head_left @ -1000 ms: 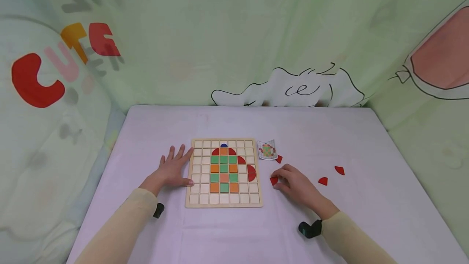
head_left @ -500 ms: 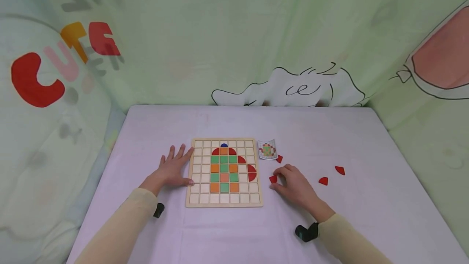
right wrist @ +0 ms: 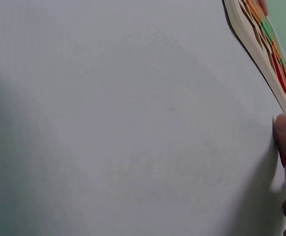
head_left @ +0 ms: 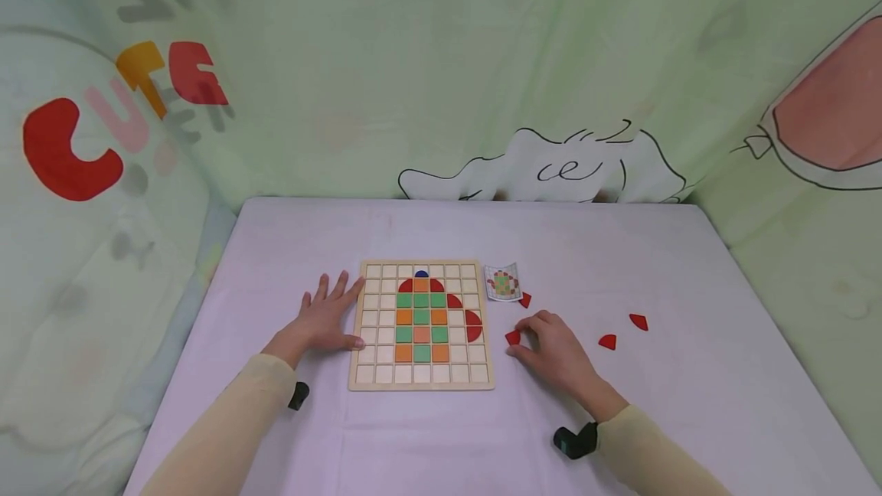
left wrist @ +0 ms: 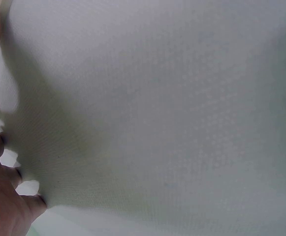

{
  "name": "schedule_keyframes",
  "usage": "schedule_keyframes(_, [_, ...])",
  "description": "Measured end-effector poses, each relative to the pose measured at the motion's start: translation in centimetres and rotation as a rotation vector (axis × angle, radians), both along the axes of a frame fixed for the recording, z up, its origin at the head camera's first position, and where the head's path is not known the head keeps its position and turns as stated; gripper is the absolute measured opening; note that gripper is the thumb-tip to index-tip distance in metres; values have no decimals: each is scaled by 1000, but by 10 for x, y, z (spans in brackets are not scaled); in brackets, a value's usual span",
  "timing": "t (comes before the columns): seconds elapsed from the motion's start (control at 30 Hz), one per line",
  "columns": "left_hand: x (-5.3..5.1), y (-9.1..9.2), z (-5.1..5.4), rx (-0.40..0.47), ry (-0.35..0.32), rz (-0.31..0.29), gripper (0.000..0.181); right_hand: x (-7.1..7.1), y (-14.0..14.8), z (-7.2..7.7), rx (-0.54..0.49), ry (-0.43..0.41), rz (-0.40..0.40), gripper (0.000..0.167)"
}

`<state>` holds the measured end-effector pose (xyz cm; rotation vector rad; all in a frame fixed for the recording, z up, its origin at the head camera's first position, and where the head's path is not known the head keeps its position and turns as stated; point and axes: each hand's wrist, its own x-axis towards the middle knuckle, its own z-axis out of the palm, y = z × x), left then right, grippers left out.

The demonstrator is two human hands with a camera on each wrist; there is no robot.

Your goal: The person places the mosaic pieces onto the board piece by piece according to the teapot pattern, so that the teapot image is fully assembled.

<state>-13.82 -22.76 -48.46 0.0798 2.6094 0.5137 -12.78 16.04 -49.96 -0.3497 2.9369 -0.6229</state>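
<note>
My left hand (head_left: pixel 322 323) lies with fingers spread at the left edge of a wooden grid board (head_left: pixel 422 386), its thumb and index fingertip at the frame. Green, orange and red tiles and a blue half-round piece fill part of the grid. To the right of the board, my right hand (head_left: pixel 558 350) pinches a red quarter-round tile (head_left: pixel 513 337) between thumb and index finger. In the right wrist view, the thumb and curled fingers show at the right edge, with a sliver of red between them. Only some fingers of the left hand appear in the left wrist view.
A small pattern card (head_left: pixel 503 282) stands beside the board's upper right, with a red tile (head_left: pixel 525 300) partly at its lower corner. Two more red tiles lie farther right, one nearer (head_left: pixel 607 342) and one beyond (head_left: pixel 638 321). A pale cloth covers the table (head_left: pixel 413 450).
My right hand has shifted slightly left with the red tile, and its thumb and index finger show farther apart around the tile. My left hand stays in place.
</note>
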Motion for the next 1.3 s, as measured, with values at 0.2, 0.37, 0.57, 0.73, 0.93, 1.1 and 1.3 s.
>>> schedule_keyframes(0.2, [0,-1,-1,3,0,-4,113,1,-12,6,-45,41,16,40])
schedule_keyframes(0.37, [-1,-1,1,5,1,-3,113,5,-34,9,-37,44,55,41])
schedule_keyframes(0.57, [0,0,3,10,-1,1,113,13,-60,9,-2,50,113,43])
schedule_keyframes(0.73, [1,0,4,13,5,2,113,18,-72,10,56,98,154,43])
schedule_keyframes(0.93, [0,0,3,8,5,-3,113,22,-78,10,104,160,175,43])
schedule_keyframes(1.1, [0,0,3,13,1,-1,113,24,-79,6,115,172,167,44])
schedule_keyframes(1.3, [1,0,2,25,-6,6,113,23,-75,7,84,146,146,41])
